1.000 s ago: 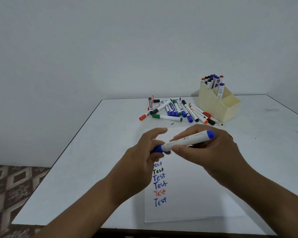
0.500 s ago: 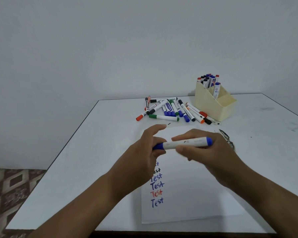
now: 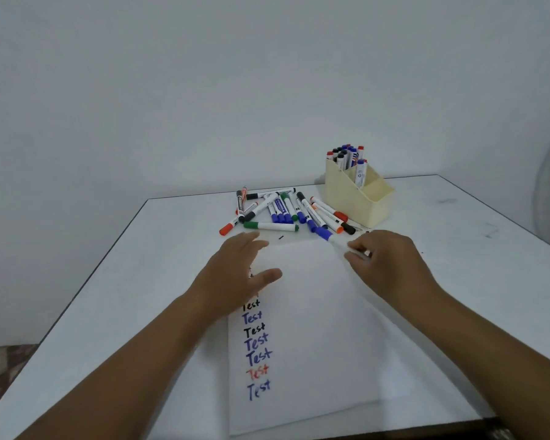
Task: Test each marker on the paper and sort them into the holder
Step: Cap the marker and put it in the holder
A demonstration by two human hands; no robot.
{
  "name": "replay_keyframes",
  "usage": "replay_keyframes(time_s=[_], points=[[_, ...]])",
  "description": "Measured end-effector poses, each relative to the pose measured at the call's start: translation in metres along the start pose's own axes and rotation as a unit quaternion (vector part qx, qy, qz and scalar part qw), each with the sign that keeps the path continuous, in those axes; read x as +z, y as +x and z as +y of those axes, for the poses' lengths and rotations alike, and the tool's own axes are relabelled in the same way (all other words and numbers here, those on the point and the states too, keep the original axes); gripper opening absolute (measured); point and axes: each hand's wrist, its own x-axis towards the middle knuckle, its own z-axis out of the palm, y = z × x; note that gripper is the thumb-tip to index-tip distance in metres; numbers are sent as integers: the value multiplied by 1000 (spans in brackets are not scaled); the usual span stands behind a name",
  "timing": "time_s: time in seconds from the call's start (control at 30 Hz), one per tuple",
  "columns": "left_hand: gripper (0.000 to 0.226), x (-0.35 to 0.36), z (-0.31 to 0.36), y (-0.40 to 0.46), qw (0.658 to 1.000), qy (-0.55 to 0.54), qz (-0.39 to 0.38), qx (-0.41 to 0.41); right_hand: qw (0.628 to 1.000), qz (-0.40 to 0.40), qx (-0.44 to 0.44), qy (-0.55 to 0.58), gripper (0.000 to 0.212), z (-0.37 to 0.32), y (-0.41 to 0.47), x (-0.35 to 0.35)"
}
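Head view: the right hand (image 3: 385, 265) pinches a blue-capped marker (image 3: 331, 238) just in front of the holder (image 3: 356, 198). The left hand (image 3: 238, 271) lies with fingers spread on the paper (image 3: 315, 328), left of that holder, below the loose markers (image 3: 283, 211) on the surface (image 3: 124, 296).

Two hands: left hand (image 3: 235, 274), right hand (image 3: 385, 265). One paper sheet (image 3: 315, 328), seven "Test" words legible on it. One cream holder (image 3: 356, 198). One marker (image 3: 331, 238) in right hand. Loose marker pile (image 3: 283, 211) on table: exact count unclear.
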Motion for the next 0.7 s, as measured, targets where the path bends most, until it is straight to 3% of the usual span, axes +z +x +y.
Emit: replay_keyframes(time_s=[0.23, 0.7], points=[[96, 19, -38, 17, 994, 42, -78, -57, 989, 67, 102, -79, 11, 76, 25, 1], [85, 30, -42, 20, 995, 36, -83, -50, 984, 46, 163, -57, 10, 110, 17, 13]])
